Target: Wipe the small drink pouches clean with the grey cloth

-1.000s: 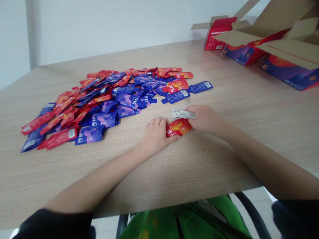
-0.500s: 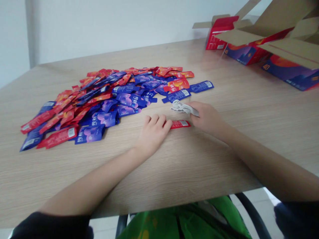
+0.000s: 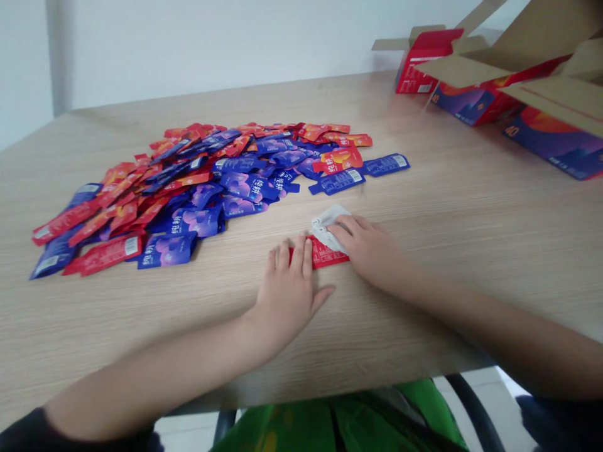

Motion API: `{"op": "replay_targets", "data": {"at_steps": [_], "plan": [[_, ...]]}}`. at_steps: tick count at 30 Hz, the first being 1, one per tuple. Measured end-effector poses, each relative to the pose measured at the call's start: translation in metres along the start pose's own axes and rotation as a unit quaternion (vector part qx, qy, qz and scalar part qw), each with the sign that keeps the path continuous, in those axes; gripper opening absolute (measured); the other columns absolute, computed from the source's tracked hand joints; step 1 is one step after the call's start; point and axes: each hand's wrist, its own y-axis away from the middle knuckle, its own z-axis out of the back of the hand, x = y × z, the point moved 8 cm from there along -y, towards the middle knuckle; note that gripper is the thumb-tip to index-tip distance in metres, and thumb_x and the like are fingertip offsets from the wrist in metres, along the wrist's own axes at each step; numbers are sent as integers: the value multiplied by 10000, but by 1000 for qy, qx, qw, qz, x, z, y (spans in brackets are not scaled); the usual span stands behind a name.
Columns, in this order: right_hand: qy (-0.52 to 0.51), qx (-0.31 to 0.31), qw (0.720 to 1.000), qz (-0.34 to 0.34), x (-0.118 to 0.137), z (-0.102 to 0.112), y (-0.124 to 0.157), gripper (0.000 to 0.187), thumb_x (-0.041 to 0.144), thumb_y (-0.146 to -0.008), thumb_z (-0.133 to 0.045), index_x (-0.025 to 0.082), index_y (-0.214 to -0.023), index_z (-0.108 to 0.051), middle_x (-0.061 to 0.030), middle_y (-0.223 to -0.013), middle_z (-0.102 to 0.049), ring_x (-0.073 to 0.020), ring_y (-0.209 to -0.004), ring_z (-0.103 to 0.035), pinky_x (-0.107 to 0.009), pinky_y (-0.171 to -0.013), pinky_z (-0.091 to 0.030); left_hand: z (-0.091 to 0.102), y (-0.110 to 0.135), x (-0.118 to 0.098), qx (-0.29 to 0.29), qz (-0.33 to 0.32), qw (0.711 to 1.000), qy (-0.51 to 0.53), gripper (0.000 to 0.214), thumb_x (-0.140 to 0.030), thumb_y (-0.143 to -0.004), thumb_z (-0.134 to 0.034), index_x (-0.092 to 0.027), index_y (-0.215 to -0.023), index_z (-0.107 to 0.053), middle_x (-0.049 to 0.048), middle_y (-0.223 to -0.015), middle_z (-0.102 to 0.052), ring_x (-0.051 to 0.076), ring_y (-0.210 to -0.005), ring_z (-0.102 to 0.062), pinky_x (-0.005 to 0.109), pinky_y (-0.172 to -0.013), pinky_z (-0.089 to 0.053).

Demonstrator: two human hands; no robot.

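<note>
A red pouch [image 3: 325, 256] lies flat on the table in front of me, its printed side up. Across its left end lie the outstretched fingers of my left hand [image 3: 287, 292], thumb apart, pressing it down. My right hand [image 3: 370, 251] grips a folded white cloth [image 3: 330, 220] and presses it onto the pouch's right part, covering some of it. Beyond my hands, two blue pouches [image 3: 339, 181] lie at the right end of a large heap of red and blue pouches [image 3: 198, 194].
Open printed cartons stand at the right: a small red one [image 3: 414, 78] at the back, then a blue and red one [image 3: 471, 100] and another [image 3: 546, 141] nearer. Behind the table is a white wall [image 3: 211, 50]. The wooden table's [image 3: 282, 376] front edge is close to my body.
My right hand has brought the cloth down and left onto the red pouch. My left hand has flattened, its fingers now stretched over the pouch's left end. The pouch sits slightly nearer me.
</note>
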Motion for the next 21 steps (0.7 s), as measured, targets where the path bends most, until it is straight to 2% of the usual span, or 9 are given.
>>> {"op": "replay_targets", "data": {"at_steps": [4, 7, 11, 13, 16, 18, 19, 21], "plan": [[-6, 4, 1000, 0, -2, 0, 0, 412, 133, -962, -356, 163, -1334, -529, -150, -1364, -546, -289, -1190, -515, -399, -908, -451, 5, 7, 0, -4, 13, 1000, -9, 802, -570, -941, -446, 8, -1489, -356, 251, -1563, -300, 454, -1409, -338, 591, -1105, -332], [-25, 0, 1000, -2, -5, -1, -1, 432, 92, -930, -366, 175, -1310, -555, -135, -1364, -551, -284, -1198, -517, -404, -925, -451, 4, 8, 1, 10, 15, 1000, -13, 809, -576, -933, -459, 9, -1484, -366, 257, -1553, -316, 455, -1380, -383, 586, -1084, -359], [-103, -16, 994, -16, -18, 3, -4, 446, 36, -842, -417, 168, -1222, -611, -121, -1315, -598, -260, -1202, -530, -391, -969, -445, 1, 7, 2, 3, 10, 1000, -7, 770, -566, -935, -457, -17, -1472, -396, 258, -1526, -375, 419, -1369, -416, 556, -1057, -389], [-174, -38, 983, -49, -29, 11, -5, 434, 46, -820, -431, 166, -1198, -607, -111, -1253, -639, -246, -1148, -574, -380, -957, -462, 1, 6, 0, -11, 1, 1000, -10, 739, -563, -939, -443, -44, -1464, -415, 246, -1517, -398, 395, -1375, -413, 542, -1046, -397], [-253, -109, 957, -88, -36, 30, -2, 475, 78, -833, -410, 185, -1277, -537, -102, -1265, -638, -247, -1134, -596, -397, -956, -471, 0, 5, -3, -26, -13, 1000, -10, 719, -553, -949, -418, -38, -1451, -427, 255, -1502, -419, 383, -1351, -433, 522, -1005, -424], [-249, -141, 956, -72, -23, 39, 1, 528, 78, -832, -394, 192, -1336, -497, -111, -1369, -575, -256, -1226, -542, -420, -1003, -441, 1, 5, -4, -30, -23, 999, -2, 704, -538, -957, -402, -23, -1435, -443, 263, -1494, -426, 386, -1337, -442, 516, -990, -432], [-225, -129, 964, -56, -11, 37, 2, 537, 82, -833, -392, 179, -1351, -494, -123, -1420, -534, -265, -1261, -512, -433, -1022, -423, 1, 4, -5, -29, -29, 999, 4, 685, -529, -961, -395, -21, -1416, -468, 260, -1486, -438, 387, -1332, -445, 513, -988, -434], [-149, -63, 986, -28, 13, 23, 4, 497, 126, -869, -394, 149, -1349, -522, -150, -1451, -507, -303, -1296, -469, -483, -1029, -397, 1, 4, -7, -27, -38, 999, 10, 646, -507, -964, -392, -21, -1370, -522, 250, -1465, -469, 392, -1330, -444, 511, -996, -431]]}}
